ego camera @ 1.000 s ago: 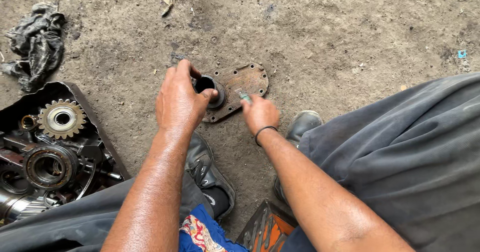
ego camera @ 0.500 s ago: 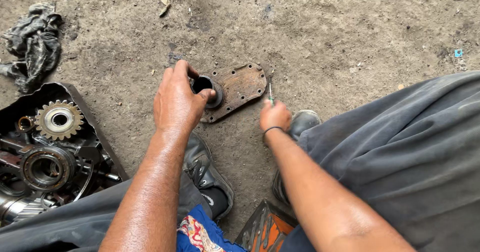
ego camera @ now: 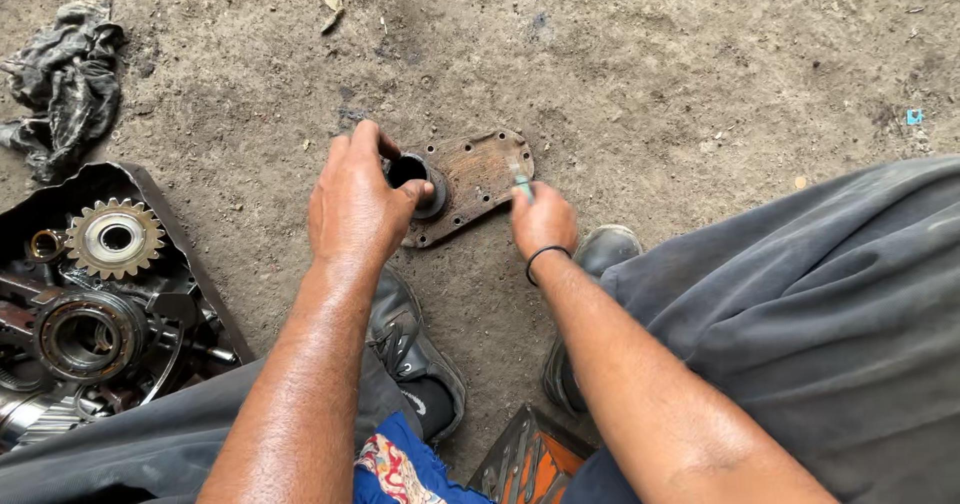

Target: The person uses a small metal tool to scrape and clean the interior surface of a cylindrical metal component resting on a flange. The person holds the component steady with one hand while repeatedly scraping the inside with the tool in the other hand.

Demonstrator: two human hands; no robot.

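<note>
**Two hands at a rusty cover plate on the dirt floor**

The left hand point(ego camera: 358, 204) sits at the centre of the frame, fingers curled around the dark round collar point(ego camera: 412, 172) that rises from the left end of a rusty plate point(ego camera: 478, 176); thumb and fingers close on the collar's rim. The right hand point(ego camera: 543, 222), just right of centre, is closed around a thin greenish tool point(ego camera: 521, 182), whose tip rests on the plate's right edge. A dark band circles that wrist.

The plate lies flat on the dirt floor point(ego camera: 650, 74), tilted up toward the right, with small bolt holes along its border. Below the hands, two dark shoes point(ego camera: 410, 349) stand on the ground, one under each forearm, and grey trouser legs fill the lower right and lower left of the frame.

At the left edge lies an open black gear case point(ego camera: 150, 214) holding a pale toothed gear point(ego camera: 115, 237) and, below it, a round bearing point(ego camera: 88, 334). A crumpled dark rag point(ego camera: 65, 79) lies in the upper left corner. A scrap of blue patterned cloth point(ego camera: 400, 469) shows at the bottom edge.
</note>
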